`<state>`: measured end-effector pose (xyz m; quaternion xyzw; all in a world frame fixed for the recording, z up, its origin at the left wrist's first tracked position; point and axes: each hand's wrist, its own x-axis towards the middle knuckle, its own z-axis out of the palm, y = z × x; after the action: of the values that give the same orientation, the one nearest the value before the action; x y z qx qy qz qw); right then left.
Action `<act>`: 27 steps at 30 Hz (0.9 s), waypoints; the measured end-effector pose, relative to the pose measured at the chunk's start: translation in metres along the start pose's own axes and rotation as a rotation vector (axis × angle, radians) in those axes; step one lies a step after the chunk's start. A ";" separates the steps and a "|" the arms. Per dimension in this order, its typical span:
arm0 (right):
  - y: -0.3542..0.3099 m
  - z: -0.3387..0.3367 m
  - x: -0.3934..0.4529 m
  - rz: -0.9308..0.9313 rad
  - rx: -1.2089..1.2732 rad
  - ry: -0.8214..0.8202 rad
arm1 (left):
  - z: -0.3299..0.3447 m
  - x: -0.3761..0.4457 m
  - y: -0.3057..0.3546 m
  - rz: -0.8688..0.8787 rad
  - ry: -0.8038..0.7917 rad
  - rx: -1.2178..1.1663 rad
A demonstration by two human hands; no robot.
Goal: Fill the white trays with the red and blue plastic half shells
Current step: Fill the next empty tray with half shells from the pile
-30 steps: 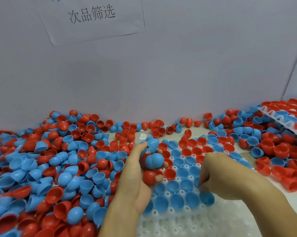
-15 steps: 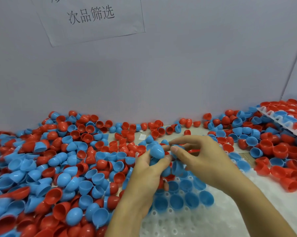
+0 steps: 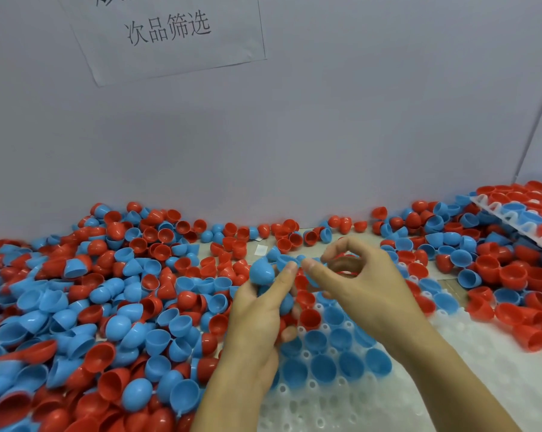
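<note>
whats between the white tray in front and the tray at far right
In the head view, loose red and blue half shells cover the stretch between the near white tray and the far-right tray.

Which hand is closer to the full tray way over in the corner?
Right. The right hand is over the near tray, on the corner tray's side; the left hand is beyond it, by the loose pile.

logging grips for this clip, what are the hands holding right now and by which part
The left hand holds several shells, its thumb pressing the domed side of a blue half shell. The right hand pinches something blue; which part cannot be told.
</note>
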<state>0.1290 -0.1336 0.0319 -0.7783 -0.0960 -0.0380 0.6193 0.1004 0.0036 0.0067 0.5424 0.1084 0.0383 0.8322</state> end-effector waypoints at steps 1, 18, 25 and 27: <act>-0.001 -0.001 0.000 -0.030 -0.059 -0.066 | -0.001 0.000 0.001 0.013 -0.007 -0.014; -0.021 -0.036 -0.004 -0.290 -0.573 -0.227 | 0.001 -0.008 0.009 0.113 -0.298 0.229; -0.009 -0.082 -0.003 -0.014 -0.880 -0.232 | 0.020 -0.009 0.012 -0.010 -0.076 0.144; 0.001 -0.089 -0.006 0.061 -0.928 -0.280 | 0.026 -0.013 0.017 -0.030 -0.068 0.065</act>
<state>0.1287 -0.2205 0.0500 -0.9725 -0.1286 0.0467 0.1886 0.0945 -0.0150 0.0345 0.5685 0.0895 0.0039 0.8178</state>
